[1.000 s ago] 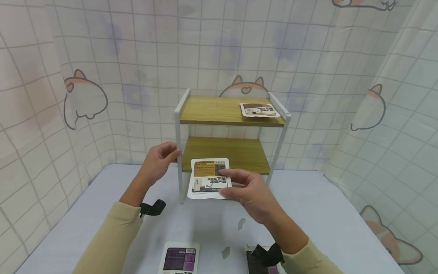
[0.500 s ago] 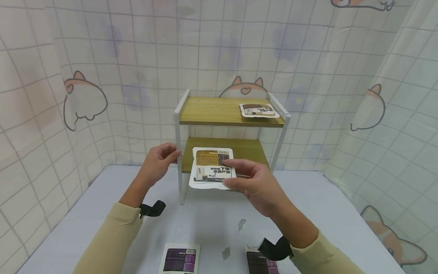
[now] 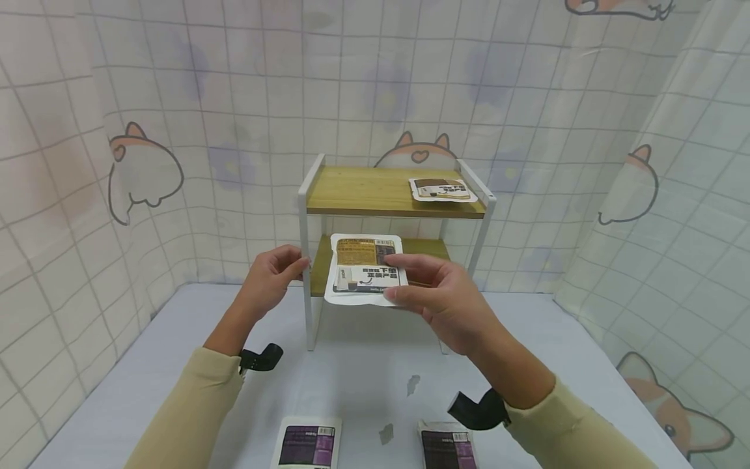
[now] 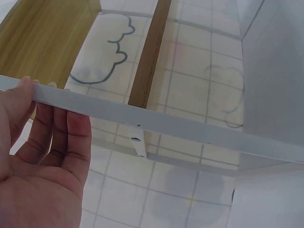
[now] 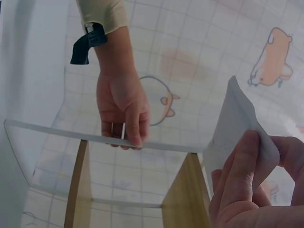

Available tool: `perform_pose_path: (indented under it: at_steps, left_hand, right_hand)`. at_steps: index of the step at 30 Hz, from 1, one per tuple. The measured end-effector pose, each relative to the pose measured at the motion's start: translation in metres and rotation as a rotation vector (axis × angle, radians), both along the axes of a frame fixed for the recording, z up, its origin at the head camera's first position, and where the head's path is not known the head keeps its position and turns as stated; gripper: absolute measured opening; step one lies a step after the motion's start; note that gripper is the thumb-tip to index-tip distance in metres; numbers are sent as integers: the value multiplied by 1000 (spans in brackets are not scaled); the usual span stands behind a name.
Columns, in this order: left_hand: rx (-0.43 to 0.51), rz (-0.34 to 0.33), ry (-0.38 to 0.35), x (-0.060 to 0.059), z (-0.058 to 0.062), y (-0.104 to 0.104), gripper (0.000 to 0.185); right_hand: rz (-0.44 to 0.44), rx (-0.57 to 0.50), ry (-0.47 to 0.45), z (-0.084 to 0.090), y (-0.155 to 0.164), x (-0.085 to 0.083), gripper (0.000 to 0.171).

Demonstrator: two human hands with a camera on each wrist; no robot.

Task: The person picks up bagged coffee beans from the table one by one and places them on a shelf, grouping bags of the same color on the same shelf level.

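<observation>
Table (image 3: pixel 556 365), packet (image 3: pixel 364 270) hiding lower shelf (image 3: pixel 424 246)

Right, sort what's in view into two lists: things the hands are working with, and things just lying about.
In hand:
- brown-label packet, pinched by the right hand
- white-framed shelf rack, its front left post gripped by the left hand

Lying about:
- packet on the top shelf
- two purple-label packets on the table, left and right

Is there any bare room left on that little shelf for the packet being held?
Yes. The top board is bare left of the packet at its right end. The lower board looks bare too, though the held packet hides part. The left hand grips the front left post.
</observation>
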State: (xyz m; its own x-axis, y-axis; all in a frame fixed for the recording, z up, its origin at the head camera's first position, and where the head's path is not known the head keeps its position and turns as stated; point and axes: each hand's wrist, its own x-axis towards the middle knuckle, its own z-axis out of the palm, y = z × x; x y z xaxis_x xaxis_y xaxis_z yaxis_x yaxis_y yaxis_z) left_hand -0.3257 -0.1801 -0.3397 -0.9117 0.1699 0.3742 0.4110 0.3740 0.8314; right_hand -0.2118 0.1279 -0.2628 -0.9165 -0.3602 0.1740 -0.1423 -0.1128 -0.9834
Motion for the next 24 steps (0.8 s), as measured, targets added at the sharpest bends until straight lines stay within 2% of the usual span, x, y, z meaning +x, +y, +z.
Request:
perform_pose_path:
  at_steps: [11,24]
  left_hand:
    - [12,9,-10,2,1,0,30]
    - [14,19,-15,1,1,1,29]
  right_hand:
    - [-16,6,26,17,-4,-5,52]
    - [-66,20,-7,34,-18,-13,51]
